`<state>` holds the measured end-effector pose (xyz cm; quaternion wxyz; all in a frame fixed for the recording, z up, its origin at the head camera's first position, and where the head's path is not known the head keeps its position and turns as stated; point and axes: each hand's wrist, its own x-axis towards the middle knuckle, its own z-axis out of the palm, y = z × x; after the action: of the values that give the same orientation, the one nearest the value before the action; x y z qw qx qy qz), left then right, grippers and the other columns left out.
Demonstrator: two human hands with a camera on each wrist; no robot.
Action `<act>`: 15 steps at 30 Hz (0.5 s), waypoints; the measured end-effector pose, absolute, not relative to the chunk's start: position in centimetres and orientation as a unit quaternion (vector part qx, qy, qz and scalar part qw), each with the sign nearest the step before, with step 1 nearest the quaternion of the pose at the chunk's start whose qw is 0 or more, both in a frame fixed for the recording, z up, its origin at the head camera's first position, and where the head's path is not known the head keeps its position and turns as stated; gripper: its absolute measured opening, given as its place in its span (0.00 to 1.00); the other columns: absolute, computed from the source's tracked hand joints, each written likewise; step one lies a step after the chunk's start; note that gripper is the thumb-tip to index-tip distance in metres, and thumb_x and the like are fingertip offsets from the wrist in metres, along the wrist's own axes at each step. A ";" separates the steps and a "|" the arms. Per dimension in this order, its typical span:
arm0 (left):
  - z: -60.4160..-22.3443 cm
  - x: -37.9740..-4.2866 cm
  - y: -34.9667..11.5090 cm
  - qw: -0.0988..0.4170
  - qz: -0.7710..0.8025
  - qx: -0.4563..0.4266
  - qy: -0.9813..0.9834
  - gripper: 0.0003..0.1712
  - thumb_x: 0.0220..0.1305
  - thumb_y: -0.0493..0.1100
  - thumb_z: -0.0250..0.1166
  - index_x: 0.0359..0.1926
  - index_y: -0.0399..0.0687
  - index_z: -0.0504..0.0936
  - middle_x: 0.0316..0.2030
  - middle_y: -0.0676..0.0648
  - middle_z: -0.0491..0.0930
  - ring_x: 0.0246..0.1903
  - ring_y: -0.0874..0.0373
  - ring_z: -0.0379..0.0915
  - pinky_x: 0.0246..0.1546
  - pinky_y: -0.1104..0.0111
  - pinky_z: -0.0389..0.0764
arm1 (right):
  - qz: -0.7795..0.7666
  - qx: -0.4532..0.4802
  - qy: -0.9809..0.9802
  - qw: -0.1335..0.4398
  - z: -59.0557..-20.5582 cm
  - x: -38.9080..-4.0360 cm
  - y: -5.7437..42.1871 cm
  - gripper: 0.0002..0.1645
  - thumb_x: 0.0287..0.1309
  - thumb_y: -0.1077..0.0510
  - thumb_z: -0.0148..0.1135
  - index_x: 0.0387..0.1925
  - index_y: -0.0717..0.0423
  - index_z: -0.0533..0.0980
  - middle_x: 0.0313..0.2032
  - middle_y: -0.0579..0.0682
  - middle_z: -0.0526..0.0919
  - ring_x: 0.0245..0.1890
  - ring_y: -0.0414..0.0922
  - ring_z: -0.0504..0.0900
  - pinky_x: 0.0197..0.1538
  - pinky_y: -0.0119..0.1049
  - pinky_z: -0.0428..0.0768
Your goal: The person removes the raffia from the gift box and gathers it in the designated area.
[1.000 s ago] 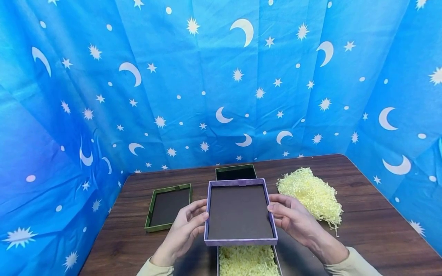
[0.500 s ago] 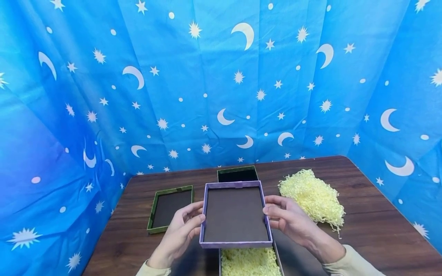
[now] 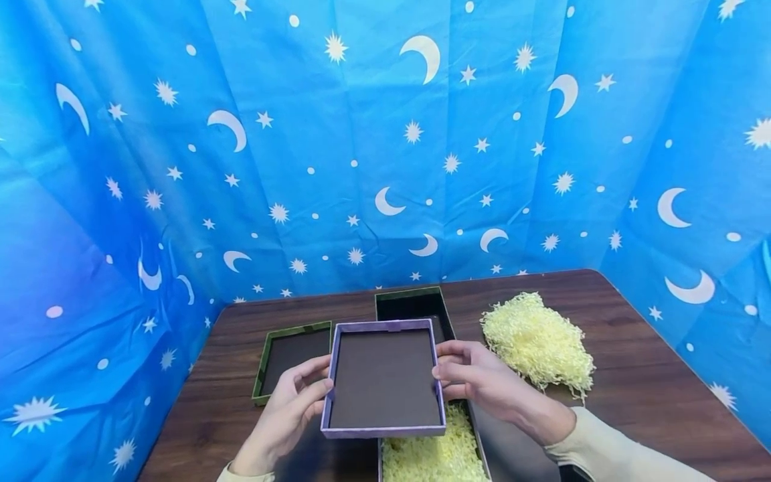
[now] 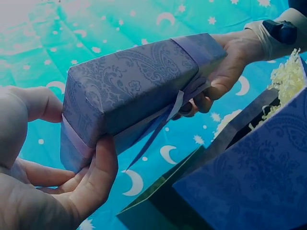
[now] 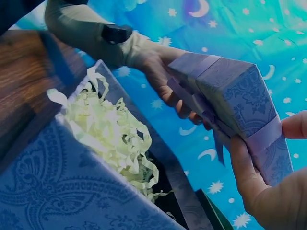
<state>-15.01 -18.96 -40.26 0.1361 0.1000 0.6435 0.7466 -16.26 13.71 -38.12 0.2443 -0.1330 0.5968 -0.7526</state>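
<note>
A purple paisley box lid (image 3: 385,378) is held up in front of me, its dark inside facing my head. My left hand (image 3: 286,408) pinches its left wall, thumb at the rim. On the opposite wall my right hand (image 3: 490,385) grips it the same way. A ribbon with a bow (image 4: 182,98) runs across the lid's outer face, as the left wrist view shows. Below the lid stands a matching purple box (image 5: 57,167), filled with pale yellow shredded paper (image 3: 436,455). In the head view the lid overlaps the box's upper left part.
A green box (image 3: 378,306) with a dark inside sits behind the purple one. Left of it lies a green lid (image 3: 260,378), partly behind my left hand. A loose heap of yellow shredded paper (image 3: 539,341) rests on the wooden table (image 3: 638,375) at right. Blue cloth (image 3: 301,107) surrounds the table.
Both hands have carried the purple lid to the left and slightly lower in the head view. More of the green box and of the filled purple box now shows on its right.
</note>
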 end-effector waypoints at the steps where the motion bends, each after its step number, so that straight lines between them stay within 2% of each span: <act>1: -40.2 -14.9 -19.2 0.133 0.744 0.096 0.647 0.33 0.65 0.34 0.58 0.66 0.21 0.58 0.49 0.43 0.70 0.43 0.61 0.72 0.36 0.72 0.84 | -0.747 -0.132 0.603 0.247 -38.1 -16.3 13.5 0.31 0.59 0.62 0.59 0.58 0.76 0.59 0.40 0.52 0.73 0.38 0.41 0.78 0.45 0.38 0.83; 7: -39.9 -14.6 -20.5 0.123 0.737 0.080 0.660 0.33 0.66 0.34 0.57 0.66 0.21 0.58 0.48 0.43 0.71 0.42 0.60 0.74 0.36 0.69 0.85 | -0.726 -0.130 0.622 0.264 -37.9 -16.7 12.3 0.37 0.57 0.62 0.60 0.61 0.79 0.56 0.46 0.58 0.72 0.42 0.45 0.79 0.48 0.40 0.83; 15: -40.1 -14.2 -21.6 0.106 0.738 0.054 0.665 0.32 0.65 0.32 0.57 0.66 0.21 0.59 0.48 0.42 0.72 0.41 0.58 0.74 0.35 0.65 0.86 | -0.719 -0.135 0.622 0.280 -37.6 -17.3 10.6 0.31 0.53 0.65 0.60 0.55 0.77 0.61 0.36 0.52 0.75 0.36 0.44 0.81 0.43 0.38 0.85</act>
<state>-14.20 -21.63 -40.12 0.1059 0.0537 0.6647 0.7376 -17.25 10.60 -37.64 0.2801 -0.1350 0.6221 -0.7186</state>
